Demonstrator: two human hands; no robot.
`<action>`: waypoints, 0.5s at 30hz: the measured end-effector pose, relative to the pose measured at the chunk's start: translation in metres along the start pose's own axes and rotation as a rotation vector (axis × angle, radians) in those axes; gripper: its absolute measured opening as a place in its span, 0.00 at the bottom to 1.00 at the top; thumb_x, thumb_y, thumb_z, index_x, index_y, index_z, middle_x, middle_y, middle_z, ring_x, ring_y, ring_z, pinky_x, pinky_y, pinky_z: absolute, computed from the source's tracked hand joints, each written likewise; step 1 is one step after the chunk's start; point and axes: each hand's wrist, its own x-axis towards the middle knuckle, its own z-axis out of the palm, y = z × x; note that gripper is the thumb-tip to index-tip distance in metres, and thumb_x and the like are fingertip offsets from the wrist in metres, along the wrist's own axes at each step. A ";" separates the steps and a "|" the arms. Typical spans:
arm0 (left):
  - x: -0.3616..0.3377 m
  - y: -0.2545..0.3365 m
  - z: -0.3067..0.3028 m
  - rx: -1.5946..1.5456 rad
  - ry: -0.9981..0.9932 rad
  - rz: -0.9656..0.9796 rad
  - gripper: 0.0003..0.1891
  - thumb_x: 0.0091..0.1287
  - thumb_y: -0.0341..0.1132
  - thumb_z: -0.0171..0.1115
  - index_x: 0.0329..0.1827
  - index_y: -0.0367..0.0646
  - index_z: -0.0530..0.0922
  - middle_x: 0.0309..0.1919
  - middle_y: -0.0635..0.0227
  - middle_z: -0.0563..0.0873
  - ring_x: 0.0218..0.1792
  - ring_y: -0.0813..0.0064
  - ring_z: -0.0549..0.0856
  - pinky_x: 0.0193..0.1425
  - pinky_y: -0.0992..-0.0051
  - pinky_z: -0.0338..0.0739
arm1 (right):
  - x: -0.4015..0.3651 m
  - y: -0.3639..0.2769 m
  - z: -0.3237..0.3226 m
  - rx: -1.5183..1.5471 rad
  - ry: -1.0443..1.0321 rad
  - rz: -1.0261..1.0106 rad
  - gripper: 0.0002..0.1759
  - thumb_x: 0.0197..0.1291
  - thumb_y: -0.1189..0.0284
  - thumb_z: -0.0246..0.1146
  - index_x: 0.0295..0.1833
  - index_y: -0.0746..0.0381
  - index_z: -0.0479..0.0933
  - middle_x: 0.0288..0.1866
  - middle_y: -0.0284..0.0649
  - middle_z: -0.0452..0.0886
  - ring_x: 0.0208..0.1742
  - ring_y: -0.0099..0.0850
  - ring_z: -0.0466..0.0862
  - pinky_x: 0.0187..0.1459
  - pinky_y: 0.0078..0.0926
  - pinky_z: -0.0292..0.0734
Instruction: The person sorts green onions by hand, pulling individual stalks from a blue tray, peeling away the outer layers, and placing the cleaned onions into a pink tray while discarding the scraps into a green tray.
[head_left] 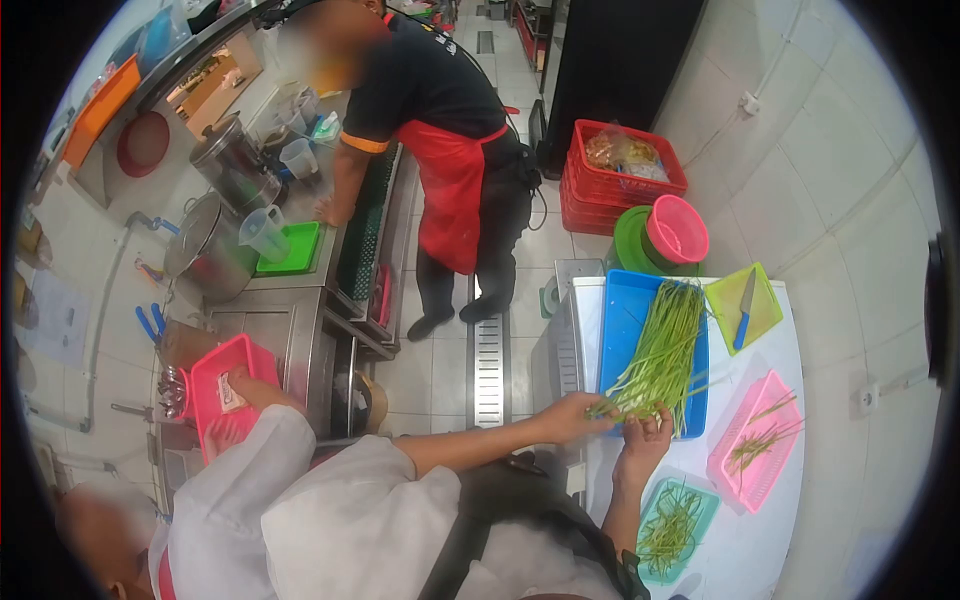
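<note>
Long green stalks [665, 335] lie in a blue tray [622, 310] on the white table. At the tray's near end, my left hand [575, 418] has its fingers closed round the ends of some stalks. Just right of it, my right hand [645, 440] pinches the same stalk ends, palm turned up. Cut stalk pieces [668, 530] fill a teal basket [708, 505] beside my right forearm. More thin pieces [755, 448] lie in a pink basket [768, 400] to the right. A knife [745, 308] with a blue handle rests on a green cutting board [765, 325].
A person in a red apron [445, 200] stands ahead at the steel counter. Another person's hands [235, 385] are in a pink tub [205, 400] at the left. Red crates [600, 180] and a pink basin [690, 215] stand beyond the white table [740, 375].
</note>
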 end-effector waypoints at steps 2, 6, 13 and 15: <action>0.002 -0.001 0.000 0.021 0.080 0.047 0.12 0.69 0.34 0.68 0.50 0.37 0.82 0.40 0.72 0.84 0.43 0.84 0.79 0.49 0.77 0.74 | -0.001 -0.012 0.010 0.031 0.038 -0.006 0.37 0.59 0.88 0.64 0.72 0.63 0.59 0.51 0.43 0.80 0.49 0.28 0.80 0.47 0.22 0.77; 0.002 0.000 0.001 0.006 0.033 -0.006 0.10 0.72 0.35 0.64 0.49 0.38 0.82 0.39 0.70 0.87 0.44 0.80 0.82 0.52 0.75 0.77 | -0.004 -0.017 0.008 0.003 0.034 -0.052 0.42 0.58 0.89 0.62 0.76 0.59 0.53 0.56 0.47 0.76 0.49 0.31 0.82 0.47 0.23 0.79; 0.000 0.011 0.011 0.010 -0.015 -0.085 0.13 0.74 0.38 0.60 0.51 0.38 0.81 0.35 0.70 0.87 0.31 0.87 0.76 0.36 0.81 0.71 | 0.003 -0.025 -0.009 0.114 0.079 -0.158 0.40 0.62 0.88 0.61 0.75 0.60 0.50 0.55 0.49 0.78 0.45 0.27 0.84 0.48 0.23 0.81; -0.002 0.014 0.011 0.037 -0.082 -0.154 0.14 0.75 0.40 0.60 0.52 0.37 0.80 0.35 0.72 0.87 0.29 0.89 0.73 0.33 0.82 0.68 | 0.007 -0.022 -0.016 0.086 0.082 -0.228 0.40 0.63 0.88 0.61 0.76 0.60 0.50 0.55 0.50 0.78 0.44 0.27 0.85 0.47 0.22 0.81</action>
